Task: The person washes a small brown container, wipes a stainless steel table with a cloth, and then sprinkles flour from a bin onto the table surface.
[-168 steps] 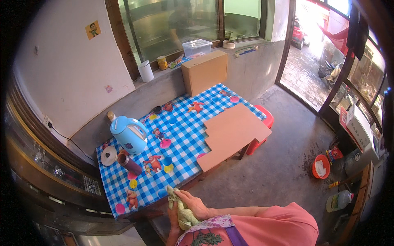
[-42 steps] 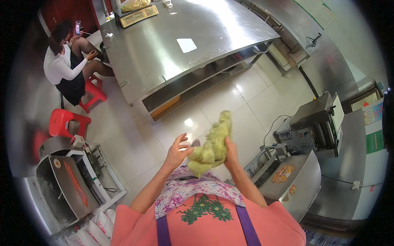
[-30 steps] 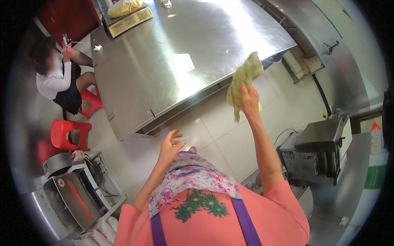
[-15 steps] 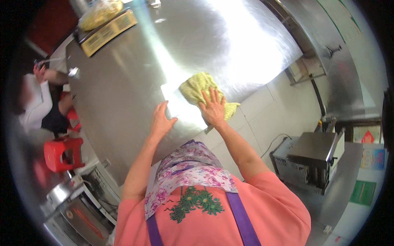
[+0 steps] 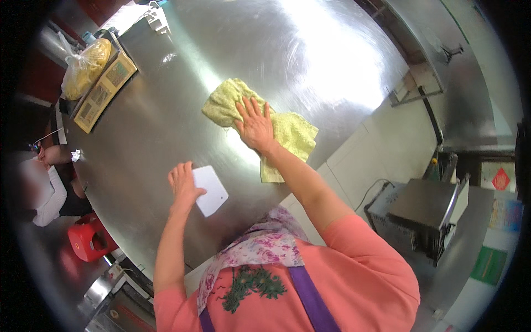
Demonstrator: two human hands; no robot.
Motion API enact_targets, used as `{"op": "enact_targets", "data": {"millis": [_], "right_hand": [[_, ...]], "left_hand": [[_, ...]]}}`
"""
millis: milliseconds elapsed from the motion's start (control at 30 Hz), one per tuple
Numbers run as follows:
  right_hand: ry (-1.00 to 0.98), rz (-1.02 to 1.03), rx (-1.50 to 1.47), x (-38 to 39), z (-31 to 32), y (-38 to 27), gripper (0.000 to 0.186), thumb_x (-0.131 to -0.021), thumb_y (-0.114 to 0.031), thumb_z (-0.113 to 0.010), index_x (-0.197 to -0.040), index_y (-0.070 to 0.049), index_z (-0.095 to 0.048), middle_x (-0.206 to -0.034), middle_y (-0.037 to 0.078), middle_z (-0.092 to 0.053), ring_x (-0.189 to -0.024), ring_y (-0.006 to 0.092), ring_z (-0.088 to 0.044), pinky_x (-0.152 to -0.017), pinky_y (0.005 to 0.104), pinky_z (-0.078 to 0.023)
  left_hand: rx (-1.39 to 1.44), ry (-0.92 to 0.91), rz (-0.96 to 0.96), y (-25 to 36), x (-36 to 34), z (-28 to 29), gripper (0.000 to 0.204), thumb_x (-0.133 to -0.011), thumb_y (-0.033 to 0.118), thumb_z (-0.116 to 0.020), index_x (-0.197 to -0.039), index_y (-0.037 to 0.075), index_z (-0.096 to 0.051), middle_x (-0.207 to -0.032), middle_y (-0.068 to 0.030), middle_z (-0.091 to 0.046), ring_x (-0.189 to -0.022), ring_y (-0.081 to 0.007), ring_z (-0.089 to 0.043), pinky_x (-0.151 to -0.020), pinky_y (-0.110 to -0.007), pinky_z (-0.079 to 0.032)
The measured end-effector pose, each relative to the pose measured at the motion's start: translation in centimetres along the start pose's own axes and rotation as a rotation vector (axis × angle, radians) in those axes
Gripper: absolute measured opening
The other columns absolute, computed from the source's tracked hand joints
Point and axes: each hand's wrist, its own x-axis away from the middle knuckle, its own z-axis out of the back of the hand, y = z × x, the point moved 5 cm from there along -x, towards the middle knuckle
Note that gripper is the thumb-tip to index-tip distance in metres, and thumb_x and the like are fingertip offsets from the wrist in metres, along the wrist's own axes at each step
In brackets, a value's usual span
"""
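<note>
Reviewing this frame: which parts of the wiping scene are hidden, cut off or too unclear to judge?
Head view only:
- Steel table under the yellow cloth: hidden by the cloth and the right hand.
- Left part of the white card: covered by the left hand.
- Contents of the yellow bag: too small and distorted.
- Seated person at the left rim: blurred, partly cut off.
- Table's far end: lost in glare.

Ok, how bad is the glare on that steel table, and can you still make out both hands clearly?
Head view: a broad white glare patch washes out the far part of the steel table, beyond the yellow cloth. The right hand flat on the cloth and the left hand on the white card stay sharp. Fisheye bends the table edges; the rim darkens and blurs.
</note>
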Motion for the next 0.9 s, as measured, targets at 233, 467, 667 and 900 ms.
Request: {"op": "enact_targets", "data": {"millis": [233,467,667,900], "right_hand": [[-0.031,-0.301,0.046,-9.5,1.9,21.1,0.054,-0.093,-0.038,-0.03,-0.142,-0.016,-0.026,-0.149,0.009,-0.02,-0.138,0.0266,-0.016,-0.111,0.0518,-0.005],[0.163,-0.585,0.612,-3.2,3.7,46.3,0.033,-0.09,-0.032,-0.042,-0.107,-0.008,-0.056,-0.114,0.012,-0.056,-0.102,0.0282,-0.054,-0.085,0.0412,-0.043],[0.223,-0.821,0.613,-4.3,4.9,43.1,0.038,-0.091,-0.034,-0.041,-0.109,-0.005,-0.059,-0.106,0.017,-0.059,-0.098,0.0306,-0.055,-0.083,0.0424,-0.044],[0.139,-0.04,0.473,-21.2,-4.8,19.2,0.043,-0.091,-0.033,-0.038,-0.127,-0.014,-0.049,-0.136,0.019,-0.04,-0.126,0.0343,-0.035,-0.102,0.0486,-0.029]], "left_hand": [[0.008,-0.153,0.185,-0.8,0.2,0.2,0.064,-0.045,0.024,-0.087,-0.097,0.008,-0.053,-0.098,-0.0078,-0.05,-0.103,-0.0254,-0.044,-0.094,-0.039,-0.029],[0.506,-0.082,0.452,-5.1,6.4,-2.1,0.035,-0.054,0.025,-0.083,-0.063,0.003,-0.057,-0.067,-0.0046,-0.054,-0.063,-0.017,-0.05,-0.059,-0.031,-0.039],[1.039,0.248,0.896,-6.5,18.1,-7.3,0.022,-0.071,0.016,-0.073,-0.063,0.002,-0.058,-0.061,0.0019,-0.055,-0.056,-0.0059,-0.046,-0.05,-0.025,-0.036],[1.734,0.818,1.118,-4.4,25.4,-9.9,0.009,-0.081,0.008,-0.065,-0.081,-0.001,-0.062,-0.078,-0.0059,-0.063,-0.065,-0.0098,-0.057,-0.062,-0.024,-0.045]]}}
